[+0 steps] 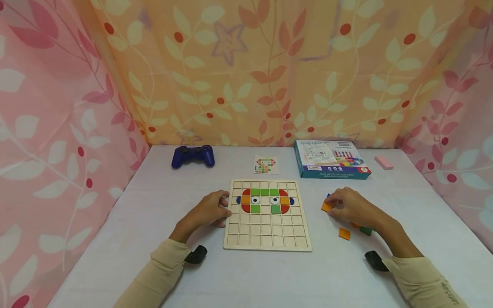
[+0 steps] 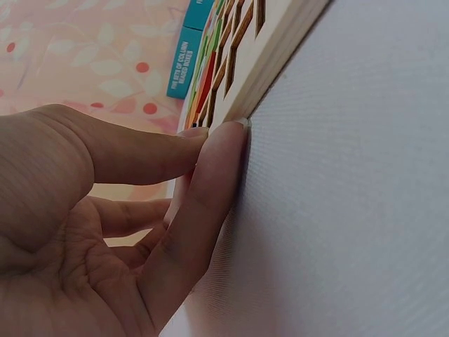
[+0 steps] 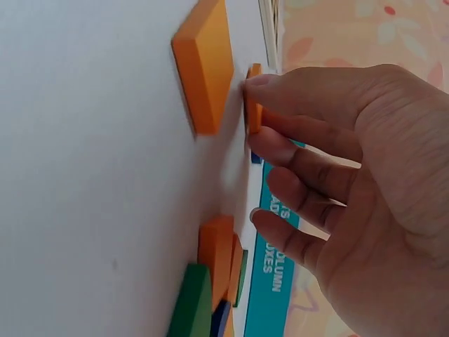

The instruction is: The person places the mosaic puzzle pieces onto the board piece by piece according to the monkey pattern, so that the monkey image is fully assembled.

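In the head view, a square wooden grid board (image 1: 265,244) carries colored tiles in its upper rows, with red, green, orange and blue pieces and two eye tiles. My left hand (image 1: 209,208) holds the board's left edge, its thumb and a finger against the wood, closer in the left wrist view (image 2: 161,189). Right of the board, my right hand (image 1: 352,207) pinches an orange tile (image 1: 326,207) between thumb and finger, low over the table. A blue piece (image 3: 256,154) shows just behind that tile. Another orange tile (image 1: 344,234) lies nearby, and a green tile (image 1: 366,231) is partly hidden under the hand.
A small pattern card (image 1: 265,164) lies behind the board. Farther back are a blue game controller (image 1: 192,157) at left, a teal-edged box (image 1: 333,159) and a pink block (image 1: 384,162) at right. Patterned cloth hangs around the white table.
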Available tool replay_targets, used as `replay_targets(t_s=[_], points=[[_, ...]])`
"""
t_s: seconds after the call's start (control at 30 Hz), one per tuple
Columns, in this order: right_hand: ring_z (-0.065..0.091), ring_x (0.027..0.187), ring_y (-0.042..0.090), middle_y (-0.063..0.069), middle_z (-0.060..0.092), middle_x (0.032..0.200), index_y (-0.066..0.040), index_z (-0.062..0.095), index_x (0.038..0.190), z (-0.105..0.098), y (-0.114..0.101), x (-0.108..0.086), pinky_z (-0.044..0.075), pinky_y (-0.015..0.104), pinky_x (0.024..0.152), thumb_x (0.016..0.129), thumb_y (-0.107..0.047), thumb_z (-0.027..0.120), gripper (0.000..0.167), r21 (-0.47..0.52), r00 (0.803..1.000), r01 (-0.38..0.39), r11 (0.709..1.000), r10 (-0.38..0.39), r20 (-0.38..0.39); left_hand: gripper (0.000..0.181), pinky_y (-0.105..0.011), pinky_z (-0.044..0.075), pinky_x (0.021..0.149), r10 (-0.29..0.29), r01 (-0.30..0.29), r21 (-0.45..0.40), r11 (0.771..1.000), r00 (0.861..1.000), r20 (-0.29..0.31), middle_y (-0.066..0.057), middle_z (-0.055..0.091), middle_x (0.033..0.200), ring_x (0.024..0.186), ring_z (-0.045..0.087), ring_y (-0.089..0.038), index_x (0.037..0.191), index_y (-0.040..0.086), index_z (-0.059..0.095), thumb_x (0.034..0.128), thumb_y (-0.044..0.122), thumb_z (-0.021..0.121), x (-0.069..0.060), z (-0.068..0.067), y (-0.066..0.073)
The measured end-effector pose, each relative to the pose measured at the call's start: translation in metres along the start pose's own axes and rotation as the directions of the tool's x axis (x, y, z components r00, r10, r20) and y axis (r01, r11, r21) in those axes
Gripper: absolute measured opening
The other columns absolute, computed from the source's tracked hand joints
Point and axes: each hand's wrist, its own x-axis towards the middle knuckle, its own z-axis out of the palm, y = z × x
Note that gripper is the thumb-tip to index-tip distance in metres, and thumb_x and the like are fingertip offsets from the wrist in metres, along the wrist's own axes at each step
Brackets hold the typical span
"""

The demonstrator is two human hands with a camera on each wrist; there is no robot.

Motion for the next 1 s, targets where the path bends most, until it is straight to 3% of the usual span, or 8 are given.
replay_targets(t_s=[0.17, 0.6, 0.83, 1.0], points=[[0.056, 0.103, 0.022, 0.001, 0.069, 0.107, -0.007, 0.075, 0.127, 0.004, -0.010, 0.008, 0.061, 0.043, 0.092, 0.090, -0.027, 0.080, 0.042, 0.013, 0.999, 0.027, 1.000, -0.027, -0.024, 0.067, -0.031, 0.067, 0.067, -0.005, 0.005, 0.010, 1.000, 1.000, -0.003, -0.015, 0.056, 0.123, 0.091, 0.062, -0.022, 0.156, -0.001, 0.045, 0.0949, -0.001, 0.074, 0.000, 0.000, 0.000], [0.055, 0.103, 0.021, -0.003, 0.068, 0.104, -0.014, 0.078, 0.122, 0.016, -0.048, 0.028, 0.054, 0.036, 0.086, 0.092, -0.025, 0.079, 0.032, 0.045, 0.987, 0.160, 0.986, -0.158, -0.039, 0.066, -0.032, 0.067, 0.067, 0.003, -0.003, -0.006, 1.000, 1.000, 0.005, -0.015, 0.056, 0.122, 0.090, 0.061, -0.022, 0.155, -0.001, 0.045, 0.0950, -0.001, 0.074, -0.001, -0.001, 0.002], [0.054, 0.106, 0.022, -0.002, 0.071, 0.111, -0.014, 0.078, 0.121, 0.025, -0.074, 0.040, 0.053, 0.036, 0.087, 0.092, -0.028, 0.081, 0.032, 0.062, 0.968, 0.250, 0.966, -0.248, -0.033, 0.066, -0.032, 0.067, 0.066, 0.002, -0.002, -0.004, 1.000, 1.000, -0.001, -0.014, 0.056, 0.122, 0.090, 0.062, -0.022, 0.154, -0.001, 0.046, 0.0945, -0.001, 0.074, 0.000, 0.000, 0.001], [0.052, 0.105, 0.021, -0.005, 0.067, 0.105, -0.016, 0.078, 0.119, 0.033, -0.093, 0.050, 0.052, 0.035, 0.087, 0.094, -0.025, 0.079, 0.027, 0.065, 0.951, 0.308, 0.949, -0.308, -0.016, 0.066, -0.032, 0.067, 0.066, -0.012, 0.012, -0.009, 1.000, 1.000, -0.008, -0.014, 0.056, 0.122, 0.090, 0.062, -0.022, 0.154, 0.000, 0.046, 0.0943, -0.001, 0.074, 0.001, 0.001, 0.001]])
